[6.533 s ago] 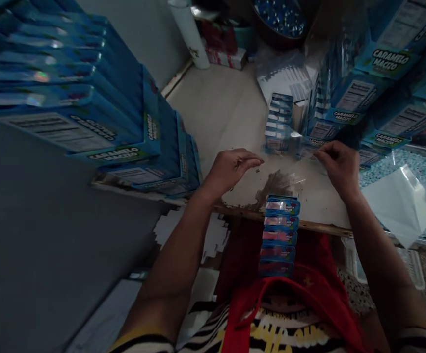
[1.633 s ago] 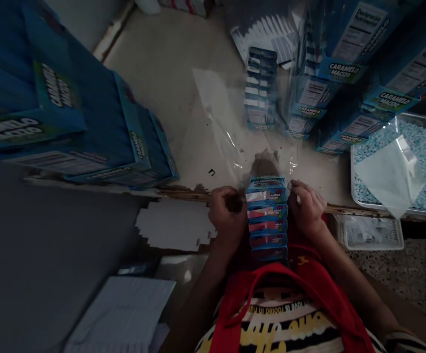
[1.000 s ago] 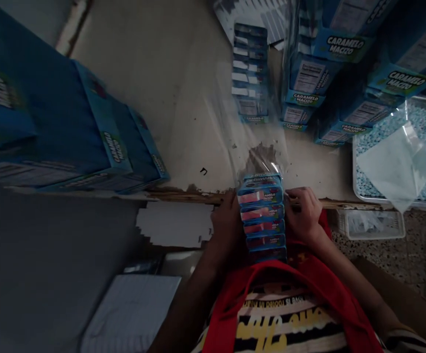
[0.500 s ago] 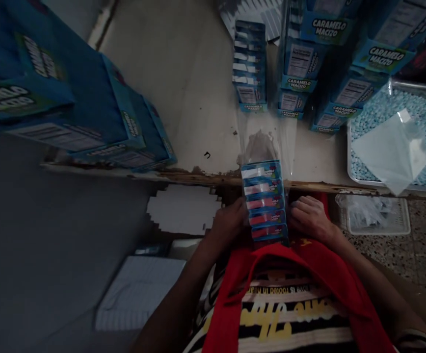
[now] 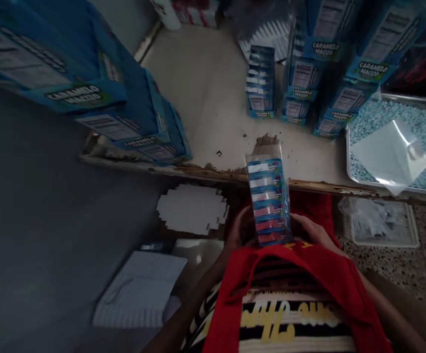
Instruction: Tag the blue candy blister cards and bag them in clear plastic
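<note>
A row of small blue candy boxes in a clear plastic bag (image 5: 270,203) is propped up against the red apron (image 5: 308,257), its top end near the table edge. My left hand (image 5: 241,226) holds the pack from its left side, with the fingers mostly hidden behind it. On the opposite side my right hand (image 5: 314,229) is closed about the lower part of the pack, fingertips out of sight. Loose plastic stands out past the top box. Another short row of the same boxes (image 5: 260,83) lies on the table beyond.
Tall stacks of blue boxes stand at the left (image 5: 124,98) and right (image 5: 327,63) of the table (image 5: 205,98). A metal tray of pale blue candies (image 5: 412,113) holds a clear plastic scoop-like sheet (image 5: 391,157). Below are a basket of plastic bags (image 5: 382,223) and stacked white card (image 5: 193,208).
The loose plastic that stretched over the table has drawn back toward the pack. My hands have moved from the bag's sides to lower and partly behind it. The view has shifted left.
</note>
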{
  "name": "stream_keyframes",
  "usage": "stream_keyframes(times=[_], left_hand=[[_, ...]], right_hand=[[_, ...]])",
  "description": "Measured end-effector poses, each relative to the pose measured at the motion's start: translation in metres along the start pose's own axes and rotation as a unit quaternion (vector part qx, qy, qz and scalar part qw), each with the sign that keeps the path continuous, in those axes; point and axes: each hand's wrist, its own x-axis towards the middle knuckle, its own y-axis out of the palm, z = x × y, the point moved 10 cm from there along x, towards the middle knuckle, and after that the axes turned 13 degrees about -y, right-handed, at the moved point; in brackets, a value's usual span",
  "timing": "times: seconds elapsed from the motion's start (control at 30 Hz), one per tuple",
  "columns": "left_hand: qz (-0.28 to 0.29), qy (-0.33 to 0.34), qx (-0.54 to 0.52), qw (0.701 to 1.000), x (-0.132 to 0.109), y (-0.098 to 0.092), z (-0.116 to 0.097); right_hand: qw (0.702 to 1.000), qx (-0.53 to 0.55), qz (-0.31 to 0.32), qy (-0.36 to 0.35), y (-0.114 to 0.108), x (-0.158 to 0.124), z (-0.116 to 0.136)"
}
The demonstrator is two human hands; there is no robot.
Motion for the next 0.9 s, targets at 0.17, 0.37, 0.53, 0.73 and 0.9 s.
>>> stream_keyframes(times=[0.17, 0.37, 0.53, 0.73, 0.9], left_hand=[[-0.016, 0.048, 0.114, 0.992, 0.006, -0.003, -0.01], [-0.137, 0.222, 0.386, 0.885, 0.011, 0.017, -0.068], [-0.198, 0.218, 0.434, 0.851, 0.025, 0.029, -0.09], [-0.212, 0.159, 0.41, 0.873, 0.039, 0.02, -0.087], [-0.026, 0.033, 0.149, 0.988, 0.039, 0.022, -0.086]], right_hand=[[0.996, -0.059, -0.039, -0.057, 0.001, 0.013, 0.013], [0.932, -0.303, -0.165, -0.112, -0.006, 0.045, 0.028], [0.903, -0.376, -0.199, -0.054, -0.01, 0.064, 0.019], [0.897, -0.371, -0.238, -0.039, -0.013, 0.064, 0.014], [0.949, -0.223, -0.222, -0.004, -0.029, 0.056, 0.005]])
